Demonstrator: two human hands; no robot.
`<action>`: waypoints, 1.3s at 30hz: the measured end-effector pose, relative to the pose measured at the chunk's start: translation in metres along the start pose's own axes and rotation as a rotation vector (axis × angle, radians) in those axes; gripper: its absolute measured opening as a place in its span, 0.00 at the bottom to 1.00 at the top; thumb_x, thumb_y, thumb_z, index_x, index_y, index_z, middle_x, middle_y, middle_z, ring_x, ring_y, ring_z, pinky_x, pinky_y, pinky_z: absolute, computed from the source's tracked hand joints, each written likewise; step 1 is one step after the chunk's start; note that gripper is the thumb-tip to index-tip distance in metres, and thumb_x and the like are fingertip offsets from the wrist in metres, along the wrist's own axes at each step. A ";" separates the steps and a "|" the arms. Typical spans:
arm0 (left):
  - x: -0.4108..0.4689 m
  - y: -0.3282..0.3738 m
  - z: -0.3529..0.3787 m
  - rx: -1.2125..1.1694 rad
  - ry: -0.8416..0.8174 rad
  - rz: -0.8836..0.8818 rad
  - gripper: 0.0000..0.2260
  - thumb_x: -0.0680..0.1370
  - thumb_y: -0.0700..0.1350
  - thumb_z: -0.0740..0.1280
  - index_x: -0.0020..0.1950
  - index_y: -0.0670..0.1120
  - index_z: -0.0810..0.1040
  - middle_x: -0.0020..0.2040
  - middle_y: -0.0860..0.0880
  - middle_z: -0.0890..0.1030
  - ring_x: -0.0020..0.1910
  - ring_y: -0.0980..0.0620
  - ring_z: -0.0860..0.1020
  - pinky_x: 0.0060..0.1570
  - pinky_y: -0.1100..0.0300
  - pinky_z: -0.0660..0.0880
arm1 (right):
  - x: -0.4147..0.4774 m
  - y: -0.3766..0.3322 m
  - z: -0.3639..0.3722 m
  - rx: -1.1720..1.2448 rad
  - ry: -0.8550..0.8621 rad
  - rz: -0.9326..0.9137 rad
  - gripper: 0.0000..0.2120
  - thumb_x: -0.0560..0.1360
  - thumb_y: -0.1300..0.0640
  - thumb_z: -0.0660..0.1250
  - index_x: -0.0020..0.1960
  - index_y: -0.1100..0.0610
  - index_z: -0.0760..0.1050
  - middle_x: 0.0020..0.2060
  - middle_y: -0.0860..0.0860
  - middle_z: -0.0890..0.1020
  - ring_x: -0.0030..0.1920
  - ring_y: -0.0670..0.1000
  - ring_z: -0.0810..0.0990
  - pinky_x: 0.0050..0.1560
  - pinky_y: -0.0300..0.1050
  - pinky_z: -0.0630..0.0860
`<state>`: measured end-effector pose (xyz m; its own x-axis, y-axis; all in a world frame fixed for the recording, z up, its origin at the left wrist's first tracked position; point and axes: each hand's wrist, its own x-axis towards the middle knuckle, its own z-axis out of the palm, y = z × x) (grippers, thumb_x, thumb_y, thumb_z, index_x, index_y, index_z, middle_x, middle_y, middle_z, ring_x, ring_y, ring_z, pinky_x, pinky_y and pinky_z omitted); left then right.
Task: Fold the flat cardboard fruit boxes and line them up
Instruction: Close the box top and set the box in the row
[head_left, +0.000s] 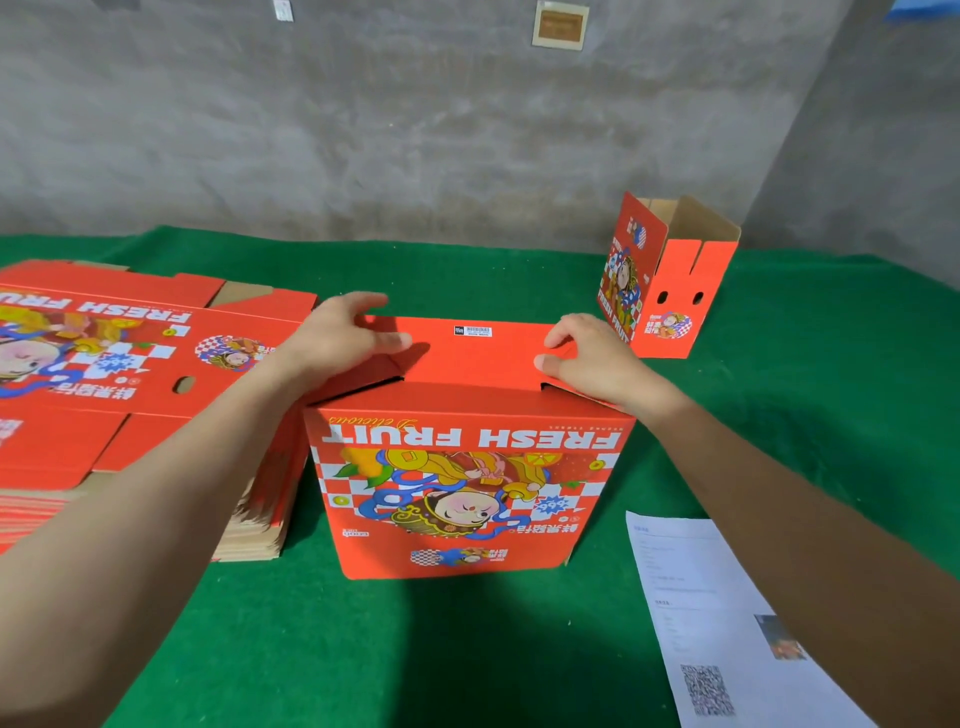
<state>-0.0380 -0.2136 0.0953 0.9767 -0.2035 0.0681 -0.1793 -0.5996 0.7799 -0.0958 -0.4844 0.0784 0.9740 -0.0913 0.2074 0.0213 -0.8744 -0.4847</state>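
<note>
A red fruit box (467, 483) printed "FRESH FRUIT" stands upside down in the middle of the green table, its bottom flaps folded flat on top. My left hand (340, 338) presses on the left side of those flaps, fingers spread. My right hand (592, 358) rests on the right flap, with thumb and fingers curled at its edge. A tall stack of flat red box blanks (130, 364) lies to the left. One folded box (670, 275) stands open-topped at the back right.
The green cloth table (415, 649) runs to a grey concrete wall at the back. A white printed sheet with a QR code (711, 623) lies at the front right, near my right forearm.
</note>
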 end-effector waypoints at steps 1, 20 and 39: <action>-0.003 -0.004 -0.002 -0.169 0.005 -0.052 0.30 0.72 0.47 0.73 0.73 0.49 0.67 0.67 0.46 0.73 0.61 0.48 0.75 0.63 0.56 0.70 | -0.001 0.002 -0.001 0.061 0.023 0.027 0.11 0.75 0.52 0.68 0.56 0.54 0.73 0.58 0.49 0.73 0.64 0.52 0.69 0.60 0.44 0.65; -0.035 -0.023 -0.006 -0.542 -0.103 -0.168 0.34 0.75 0.41 0.68 0.77 0.55 0.56 0.73 0.48 0.66 0.44 0.50 0.80 0.30 0.64 0.78 | 0.015 -0.002 -0.016 0.196 -0.178 0.103 0.23 0.75 0.52 0.69 0.67 0.54 0.70 0.63 0.53 0.74 0.58 0.51 0.74 0.60 0.46 0.71; -0.023 -0.017 -0.017 -0.052 0.031 -0.184 0.20 0.78 0.62 0.58 0.39 0.47 0.73 0.30 0.51 0.75 0.21 0.60 0.73 0.24 0.67 0.66 | 0.003 0.009 -0.024 0.528 -0.162 0.456 0.21 0.77 0.37 0.57 0.41 0.54 0.72 0.21 0.45 0.78 0.20 0.44 0.76 0.20 0.31 0.65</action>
<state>-0.0558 -0.1857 0.0905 0.9958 -0.0692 -0.0602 0.0086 -0.5832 0.8123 -0.0978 -0.5036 0.0950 0.9322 -0.2852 -0.2229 -0.3297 -0.4148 -0.8481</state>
